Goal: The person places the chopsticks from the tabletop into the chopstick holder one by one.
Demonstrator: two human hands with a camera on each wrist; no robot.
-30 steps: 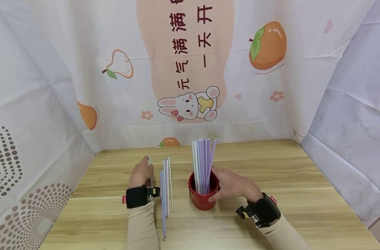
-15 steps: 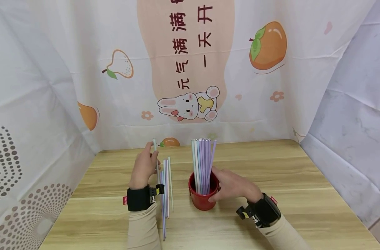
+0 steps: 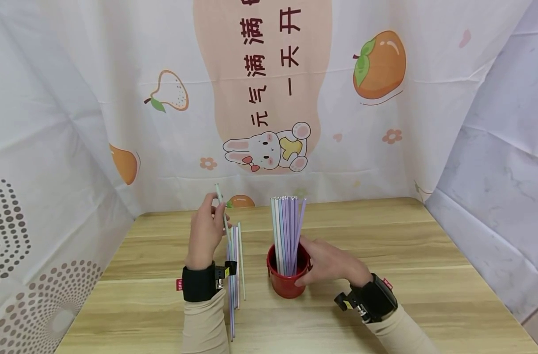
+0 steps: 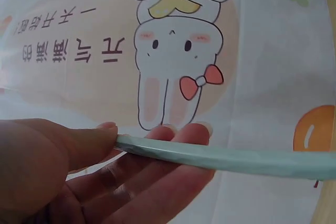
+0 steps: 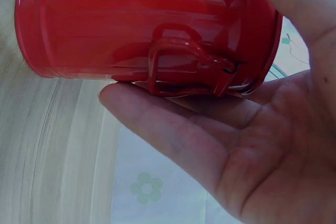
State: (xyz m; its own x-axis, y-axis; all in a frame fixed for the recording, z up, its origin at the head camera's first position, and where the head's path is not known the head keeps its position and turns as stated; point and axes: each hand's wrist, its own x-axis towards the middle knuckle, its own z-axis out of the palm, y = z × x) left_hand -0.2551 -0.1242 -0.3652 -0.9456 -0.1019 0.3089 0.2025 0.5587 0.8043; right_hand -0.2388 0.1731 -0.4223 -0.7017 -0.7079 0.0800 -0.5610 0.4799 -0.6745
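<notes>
nearest are two beige fabric sleeves [image 3: 204, 322], each ending in a black wristband [image 3: 198, 284]. on the pale wood-grain table [image 3: 136, 295] lies a row of thin sticks in lilac, white and pale green [image 3: 235, 295], roughly side by side, the rightmost a little apart. just above their far ends, the left hand [image 3: 205, 231] pinches one slender pale-mint stick [image 4: 262, 160] between thumb and fingers, nearly closed on it; the stick slants, its upper end leaning left, and whether its lower end touches the row i cannot tell. to the right of the row, the right hand [image 3: 328, 260] curves round the side of a glossy red bucket with a small side loop [image 3: 288, 287], thumb and fingers parted by the bucket's width. the bucket stands upright, holding a bundle of mint, white, blue and lilac sticks [image 3: 286, 231], one lilac stick leaning right. behind hangs a white cloth printed with fruit, lettering and a sideways rabbit [image 3: 180, 142].
</notes>
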